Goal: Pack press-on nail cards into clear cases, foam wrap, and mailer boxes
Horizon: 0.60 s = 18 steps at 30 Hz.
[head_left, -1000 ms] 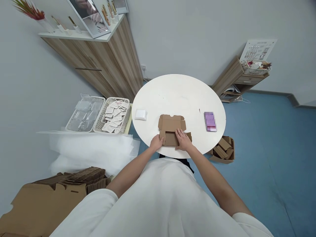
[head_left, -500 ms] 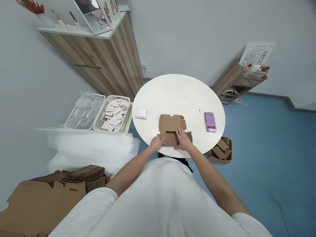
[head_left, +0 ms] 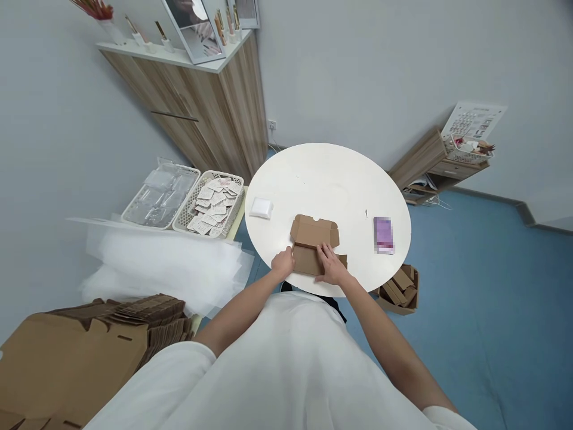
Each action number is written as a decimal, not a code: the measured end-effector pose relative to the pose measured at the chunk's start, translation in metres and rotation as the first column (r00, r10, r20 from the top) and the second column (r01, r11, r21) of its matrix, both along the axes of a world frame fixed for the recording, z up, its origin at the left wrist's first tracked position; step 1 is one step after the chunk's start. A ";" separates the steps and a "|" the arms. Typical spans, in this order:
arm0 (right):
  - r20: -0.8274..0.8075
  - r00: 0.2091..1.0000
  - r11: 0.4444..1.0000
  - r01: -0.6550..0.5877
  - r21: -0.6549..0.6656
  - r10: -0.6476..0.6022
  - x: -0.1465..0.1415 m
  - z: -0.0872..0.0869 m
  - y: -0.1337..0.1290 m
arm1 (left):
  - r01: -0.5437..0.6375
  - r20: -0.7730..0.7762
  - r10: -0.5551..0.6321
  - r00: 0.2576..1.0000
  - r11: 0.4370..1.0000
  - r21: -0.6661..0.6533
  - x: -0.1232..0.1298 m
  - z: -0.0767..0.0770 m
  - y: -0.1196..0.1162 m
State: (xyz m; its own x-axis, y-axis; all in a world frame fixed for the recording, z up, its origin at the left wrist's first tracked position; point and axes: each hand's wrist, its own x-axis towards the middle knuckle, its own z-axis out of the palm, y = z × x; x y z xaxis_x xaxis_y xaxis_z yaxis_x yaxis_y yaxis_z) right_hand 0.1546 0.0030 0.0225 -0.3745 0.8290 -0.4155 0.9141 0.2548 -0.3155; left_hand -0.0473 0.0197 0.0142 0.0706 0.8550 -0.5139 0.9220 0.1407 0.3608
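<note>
A partly folded brown cardboard box [head_left: 314,231] lies near the front edge of the round white table [head_left: 331,173], its lid panel spread toward the far side. At its left end, my left hand [head_left: 283,263] is closed on the upright side flap. My right hand [head_left: 331,264] rests inside and over the right part of the box, fingers stretched out; a side flap sticks out beyond it. A white packet [head_left: 261,208] lies to the left on the table, and a purple pack [head_left: 384,235], partly pixelated, lies to the right.
White baskets hold clear plastic packs [head_left: 161,191] and printed cards [head_left: 215,206] at left. Nearer are white translucent sheets [head_left: 170,263] and stacked flat cardboard boxes [head_left: 80,358]. On the floor at right stands a carton [head_left: 403,309] with folded boxes. A wooden cabinet [head_left: 215,113] stands behind.
The left side flap, flat over the box's end before, now stands up at my left hand. My right hand stays on the right part. The camera view has shifted slightly.
</note>
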 end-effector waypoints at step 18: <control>-0.115 0.856 0.828 0.517 0.219 -0.504 0.037 0.000 -0.020 | 0.237 0.163 -0.245 0.956 0.969 0.071 -0.006 0.019 0.018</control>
